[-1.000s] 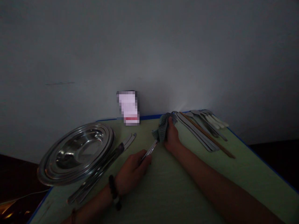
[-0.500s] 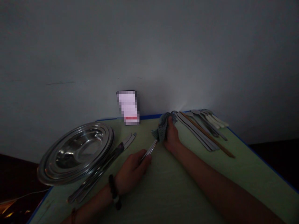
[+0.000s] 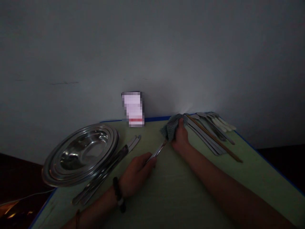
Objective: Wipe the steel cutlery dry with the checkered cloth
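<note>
My left hand is closed round a slim, shiny piece of cutlery that looks like a table knife. It points up and away to the right, its far end meeting a grey-green cloth. That cloth is bunched in my right hand, with the thumb on top and the other fingers mostly hidden. Left of my left hand, table knives lie side by side on the table. Just right of my right hand rest several flat metal utensils and a wooden chopstick.
Nested steel basins or plates stand on the left of the pale green, blue-edged table. A phone with a blurred screen leans against the wall. Metal spoons and white-handled cutlery lie at the back right.
My right hand and the cloth have slid up along the cutlery toward its far end, exposing more metal between my hands. The view has shifted slightly; my left hand keeps its grip.
</note>
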Demonstrator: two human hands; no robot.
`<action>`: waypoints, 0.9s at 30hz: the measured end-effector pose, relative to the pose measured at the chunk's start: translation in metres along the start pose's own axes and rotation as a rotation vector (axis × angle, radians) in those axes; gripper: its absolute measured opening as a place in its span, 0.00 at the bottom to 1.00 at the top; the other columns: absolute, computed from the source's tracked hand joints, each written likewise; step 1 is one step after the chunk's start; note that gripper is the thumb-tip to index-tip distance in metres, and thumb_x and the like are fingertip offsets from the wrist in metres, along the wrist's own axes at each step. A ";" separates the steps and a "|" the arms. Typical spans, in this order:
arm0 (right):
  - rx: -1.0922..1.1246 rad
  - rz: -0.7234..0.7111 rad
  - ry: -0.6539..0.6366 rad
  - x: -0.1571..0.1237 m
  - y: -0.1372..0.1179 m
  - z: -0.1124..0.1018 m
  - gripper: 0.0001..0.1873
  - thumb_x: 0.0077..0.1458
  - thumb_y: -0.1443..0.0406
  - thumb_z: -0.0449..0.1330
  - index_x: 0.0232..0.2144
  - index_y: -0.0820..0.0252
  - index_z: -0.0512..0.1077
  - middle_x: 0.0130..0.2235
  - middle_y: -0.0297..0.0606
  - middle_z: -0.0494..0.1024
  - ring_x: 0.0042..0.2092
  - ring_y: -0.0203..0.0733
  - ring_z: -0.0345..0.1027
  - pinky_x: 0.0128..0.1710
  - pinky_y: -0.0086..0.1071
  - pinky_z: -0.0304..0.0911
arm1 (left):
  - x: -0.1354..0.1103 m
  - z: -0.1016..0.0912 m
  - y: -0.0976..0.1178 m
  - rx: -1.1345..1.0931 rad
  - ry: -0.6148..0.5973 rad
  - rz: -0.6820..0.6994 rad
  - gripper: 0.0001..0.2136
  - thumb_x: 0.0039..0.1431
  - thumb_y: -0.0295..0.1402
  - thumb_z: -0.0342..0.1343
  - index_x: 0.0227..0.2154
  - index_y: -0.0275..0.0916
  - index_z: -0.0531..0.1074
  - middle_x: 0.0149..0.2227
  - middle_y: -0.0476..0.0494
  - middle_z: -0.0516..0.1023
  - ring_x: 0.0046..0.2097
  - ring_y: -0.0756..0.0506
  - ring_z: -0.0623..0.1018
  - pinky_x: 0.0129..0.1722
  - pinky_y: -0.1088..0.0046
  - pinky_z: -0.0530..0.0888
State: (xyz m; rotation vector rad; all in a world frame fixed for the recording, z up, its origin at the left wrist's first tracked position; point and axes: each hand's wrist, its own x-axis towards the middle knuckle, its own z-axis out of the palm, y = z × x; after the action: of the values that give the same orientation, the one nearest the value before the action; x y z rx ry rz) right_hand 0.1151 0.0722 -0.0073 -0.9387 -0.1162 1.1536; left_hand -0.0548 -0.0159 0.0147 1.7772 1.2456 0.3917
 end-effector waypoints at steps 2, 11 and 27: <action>-0.046 0.007 -0.034 -0.012 0.010 0.001 0.17 0.57 0.54 0.51 0.29 0.60 0.72 0.25 0.32 0.77 0.30 0.37 0.72 0.34 0.29 0.66 | 0.000 0.000 0.001 -0.029 0.006 -0.019 0.17 0.62 0.46 0.41 0.26 0.39 0.63 0.22 0.54 0.63 0.25 0.50 0.63 0.23 0.76 0.60; -0.439 -0.043 -0.212 -0.059 0.037 -0.001 0.30 0.50 0.42 0.50 0.33 0.62 0.73 0.36 0.43 0.79 0.43 0.45 0.72 0.41 0.33 0.64 | 0.003 0.001 0.000 -0.072 0.105 -0.016 0.17 0.60 0.46 0.42 0.24 0.40 0.62 0.21 0.52 0.64 0.24 0.49 0.65 0.23 0.74 0.63; -0.580 -0.020 -0.152 -0.056 0.032 0.000 0.33 0.49 0.41 0.48 0.38 0.62 0.73 0.43 0.46 0.78 0.48 0.47 0.69 0.48 0.35 0.60 | 0.003 0.002 0.003 -0.066 0.172 -0.015 0.19 0.60 0.46 0.39 0.21 0.40 0.63 0.20 0.52 0.64 0.23 0.49 0.66 0.22 0.74 0.64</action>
State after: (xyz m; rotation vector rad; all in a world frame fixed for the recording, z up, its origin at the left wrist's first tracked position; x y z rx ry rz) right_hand 0.0669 0.0291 -0.0081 -1.3499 -0.6069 1.1941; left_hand -0.0500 -0.0146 0.0153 1.7053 1.3495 0.5809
